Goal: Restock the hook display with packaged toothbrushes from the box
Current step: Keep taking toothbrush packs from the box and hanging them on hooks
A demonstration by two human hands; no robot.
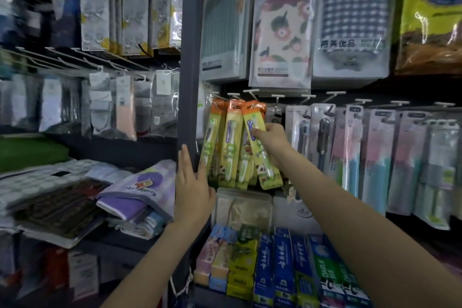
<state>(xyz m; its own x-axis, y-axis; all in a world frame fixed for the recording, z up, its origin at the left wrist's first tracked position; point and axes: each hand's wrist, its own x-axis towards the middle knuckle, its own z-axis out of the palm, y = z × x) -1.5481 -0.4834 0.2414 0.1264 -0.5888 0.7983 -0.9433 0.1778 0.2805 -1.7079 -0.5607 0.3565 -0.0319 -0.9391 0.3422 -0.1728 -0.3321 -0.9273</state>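
My right hand (271,144) grips a yellow and orange packaged toothbrush (260,155), tilted, its top up at the white hooks (252,92). Two more packs of the same kind (231,142) hang just to its left. My left hand (192,182) is held flat with straight fingers against the dark upright post (190,82), next to the leftmost pack (212,137). No box is in view.
Grey and pastel toothbrush packs (350,152) hang to the right. Toothpaste boxes (282,265) stand on the shelf below. Packaged cloths (282,32) hang above. On the left, a purple folded cloth (140,192) lies on a shelf.
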